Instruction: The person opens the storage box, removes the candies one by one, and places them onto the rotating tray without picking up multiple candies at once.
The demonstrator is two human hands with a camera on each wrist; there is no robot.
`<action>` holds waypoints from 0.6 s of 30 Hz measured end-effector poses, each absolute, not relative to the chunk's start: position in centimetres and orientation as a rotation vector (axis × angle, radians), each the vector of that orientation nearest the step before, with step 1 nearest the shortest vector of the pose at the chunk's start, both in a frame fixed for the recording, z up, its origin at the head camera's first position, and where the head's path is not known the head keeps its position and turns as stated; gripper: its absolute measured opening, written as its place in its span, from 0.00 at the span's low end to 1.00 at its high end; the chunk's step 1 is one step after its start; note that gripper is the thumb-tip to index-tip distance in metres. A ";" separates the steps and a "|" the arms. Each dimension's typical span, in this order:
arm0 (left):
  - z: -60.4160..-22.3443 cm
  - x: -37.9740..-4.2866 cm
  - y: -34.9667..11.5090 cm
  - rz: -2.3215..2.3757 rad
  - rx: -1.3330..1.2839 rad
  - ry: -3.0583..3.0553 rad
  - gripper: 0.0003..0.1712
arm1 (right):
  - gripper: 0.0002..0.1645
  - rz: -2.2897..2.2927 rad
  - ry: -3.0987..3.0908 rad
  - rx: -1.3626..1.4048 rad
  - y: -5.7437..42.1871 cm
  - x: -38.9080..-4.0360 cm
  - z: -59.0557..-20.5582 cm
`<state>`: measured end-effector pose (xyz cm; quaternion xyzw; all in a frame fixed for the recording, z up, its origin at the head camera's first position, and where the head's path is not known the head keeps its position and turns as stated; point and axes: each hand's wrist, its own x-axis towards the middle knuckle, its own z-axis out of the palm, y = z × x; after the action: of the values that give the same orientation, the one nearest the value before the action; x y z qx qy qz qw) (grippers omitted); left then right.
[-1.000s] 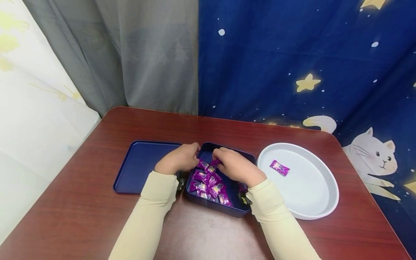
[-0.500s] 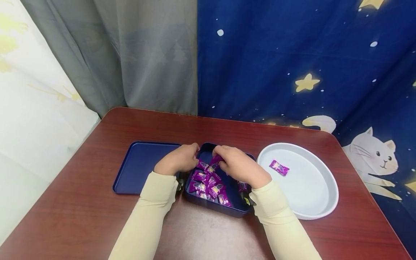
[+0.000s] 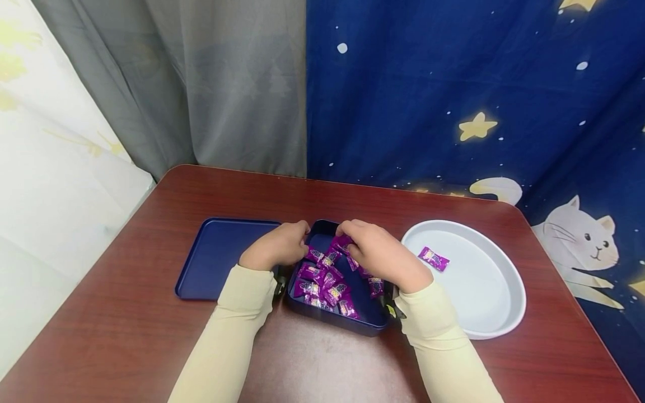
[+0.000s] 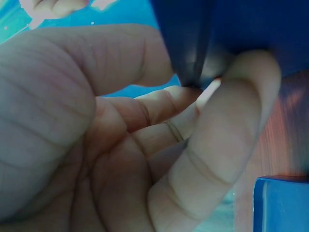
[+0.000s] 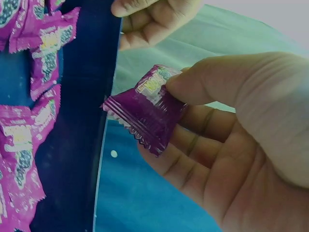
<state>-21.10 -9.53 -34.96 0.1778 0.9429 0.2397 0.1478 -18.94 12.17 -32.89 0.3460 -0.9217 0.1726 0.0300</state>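
A dark blue rectangular box (image 3: 335,322) holds several purple wrapped candies (image 3: 327,280) with grape pictures on them. At its left side, my left hand (image 3: 274,246) grips the box wall; the left wrist view has the thumb on one face of the wall (image 4: 193,43) and a finger on the other. My right hand (image 3: 380,252) is over the right part of the box and pinches one purple candy (image 5: 149,108) between thumb and fingers. In the right wrist view that candy overlaps the box rim, its crimped end pointing away from the palm.
A flat blue lid (image 3: 216,263) lies left of the box, partly behind the left hand. On the right stands a white oval tray (image 3: 484,285) with a single purple candy (image 3: 434,259) in it. Curtains (image 3: 403,84) hang behind the reddish-brown table (image 3: 126,291).
My right hand has moved a little to the right across the box with the candy, uncovering more candies beneath. The left hand stays in place at the box wall.
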 end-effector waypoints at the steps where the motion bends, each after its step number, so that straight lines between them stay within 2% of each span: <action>1: -34.9 -21.1 -9.5 0.685 0.515 2.717 0.22 | 0.16 0.535 -2.838 1.063 12.3 -18.9 -32.8; 18: -34.9 -21.1 -9.5 0.699 0.509 2.705 0.23 | 0.17 0.576 -2.893 0.959 15.6 -18.9 -31.1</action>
<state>-21.11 -9.48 -34.93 0.1771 0.9417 0.2434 0.1501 -18.95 15.60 -31.12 0.3093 -0.9324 0.1857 0.0200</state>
